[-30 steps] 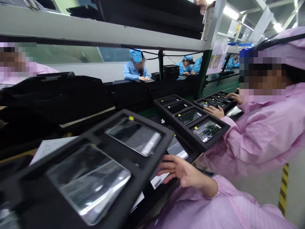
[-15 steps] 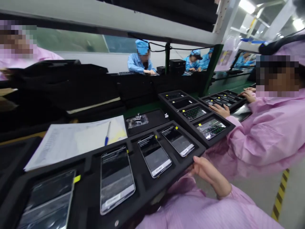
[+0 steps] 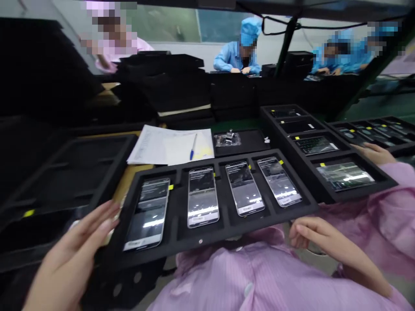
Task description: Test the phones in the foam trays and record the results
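Clock: 12 points away from you, with the front tray (image 3: pixel 188 242) at the centre.
Left hand (image 3: pixel 78 246): at 8 o'clock, fingers stretched towards the tray's left edge; the grip is apart, and you cannot tell whether the fingertips touch the edge.
Right hand (image 3: pixel 317 235): at 4 o'clock, just beside the tray's near right corner; the grip is together, fingers curled in.
Phones (image 3: pixel 203 190): four before you, one per compartment, lined up from 9 to 3 o'clock in the front tray, each with a yellow tab.
Left tray (image 3: pixel 81 155): at 10 o'clock, black, a yellow tab in its near compartment.
Papers (image 3: pixel 155 144): at 11 o'clock, a blue pen (image 3: pixel 193 147) lying on them.
Clear bag (image 3: pixel 230 138): at 12 o'clock, beyond the phones.
Second tray (image 3: pixel 316 183): at 2 o'clock, right beside yours, holding four devices.
Co-worker's hand (image 3: pixel 372 153): at 2 o'clock, near that tray.
Blue-clad person (image 3: pixel 235 58): far off at 12 o'clock.
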{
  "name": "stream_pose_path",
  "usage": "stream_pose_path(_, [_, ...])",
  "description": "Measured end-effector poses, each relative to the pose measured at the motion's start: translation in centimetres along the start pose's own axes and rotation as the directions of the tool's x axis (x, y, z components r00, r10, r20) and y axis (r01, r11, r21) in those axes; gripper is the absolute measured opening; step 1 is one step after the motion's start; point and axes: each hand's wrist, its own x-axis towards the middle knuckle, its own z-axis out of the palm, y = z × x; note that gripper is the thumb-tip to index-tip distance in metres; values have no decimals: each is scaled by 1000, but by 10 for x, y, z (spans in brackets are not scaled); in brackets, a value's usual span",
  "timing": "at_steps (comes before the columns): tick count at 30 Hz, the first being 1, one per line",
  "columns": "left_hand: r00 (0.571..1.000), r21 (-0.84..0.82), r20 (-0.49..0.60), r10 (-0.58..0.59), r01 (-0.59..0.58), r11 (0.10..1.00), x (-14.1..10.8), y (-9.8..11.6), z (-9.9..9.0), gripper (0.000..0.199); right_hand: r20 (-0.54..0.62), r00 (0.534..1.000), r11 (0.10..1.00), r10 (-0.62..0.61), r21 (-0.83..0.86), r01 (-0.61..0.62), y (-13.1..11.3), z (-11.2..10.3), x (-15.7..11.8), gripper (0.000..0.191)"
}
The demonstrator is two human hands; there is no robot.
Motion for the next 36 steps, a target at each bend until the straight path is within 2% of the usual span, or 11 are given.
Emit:
stream_pose_path(4, [997,-72,-16,-74,73,995,5,24,6,53,-107,988,985,-110,-144,95,-20,12,6,39])
stream_pose_path(8, [999,254,32,2,-10,967,16,35,16,55,-193,940,936,-281,-272,224,-35,31,25,34])
stream_pose_path(13, [970,569,110,216,-239,787,36,32,31,50,-40,896,829,-442,-401,391,-54,55,52,26])
stream_pose_path(17, [934,556,179,310,-356,751,69,27,36,40,28,847,767,-530,-410,494,-61,74,68,24])
stream_pose_path(20, [910,484,229,347,-415,770,88,22,43,36,91,757,664,-648,-420,619,-59,87,74,14])
stream_pose_path(24, [897,374,186,402,-443,815,92,21,42,37,291,648,479,-704,-479,736,-56,100,77,52])
stream_pose_path(27, [917,228,141,374,-398,889,81,20,22,44,328,663,484,-672,-483,730,-57,103,79,60])
stream_pose_path(29, [926,-60,239,292,-286,956,67,18,4,47,301,686,563,-662,-405,721,-59,106,80,54])
stream_pose_path(32, [897,-406,399,189,-12,914,39,21,-12,57,228,787,755,-573,-226,615,-68,117,84,43])
stream_pose_path(34, [951,-504,279,130,30,863,17,34,-9,55,223,848,862,-481,-59,504,-76,130,88,44])
stream_pose_path(36, [996,-612,58,61,-13,791,-6,53,3,47,286,856,902,-431,111,417,-85,145,94,57])
